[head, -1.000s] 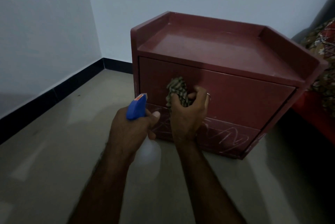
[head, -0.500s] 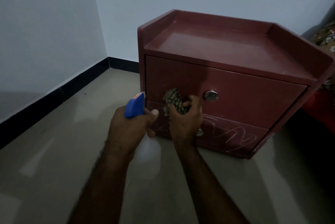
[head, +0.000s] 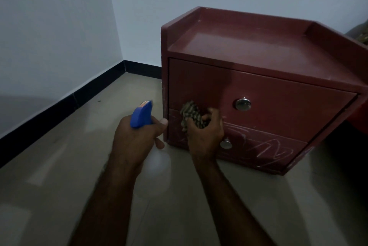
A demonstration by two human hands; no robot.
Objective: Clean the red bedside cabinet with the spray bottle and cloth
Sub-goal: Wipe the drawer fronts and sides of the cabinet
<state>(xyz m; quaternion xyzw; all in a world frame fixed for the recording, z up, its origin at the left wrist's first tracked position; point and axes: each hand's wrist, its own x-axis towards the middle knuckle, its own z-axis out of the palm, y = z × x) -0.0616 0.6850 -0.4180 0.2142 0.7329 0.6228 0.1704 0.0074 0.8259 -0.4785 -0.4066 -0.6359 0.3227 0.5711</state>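
Note:
The red bedside cabinet [head: 278, 90] stands on the floor with two drawers, each with a round metal knob; white scribbles mark the lower drawer. My right hand [head: 205, 136] grips a crumpled patterned cloth [head: 192, 115] and presses it on the left part of the drawer fronts, at the seam between them. My left hand [head: 137, 138] holds the spray bottle by its blue trigger head [head: 141, 115], just left of the cabinet's front corner. The pale bottle body [head: 159, 164] hangs below my hand, dim and blurred.
A white wall corner with black skirting [head: 79, 94] runs behind and to the left. Grey tiled floor [head: 59, 166] spreads left and in front of the cabinet. A patterned fabric [head: 363, 36] and something red [head: 358, 124] lie at the right edge.
My right hand with the cloth has slid down and left across the upper drawer front, uncovering the upper knob. My left hand keeps the bottle in place. My view has shifted left.

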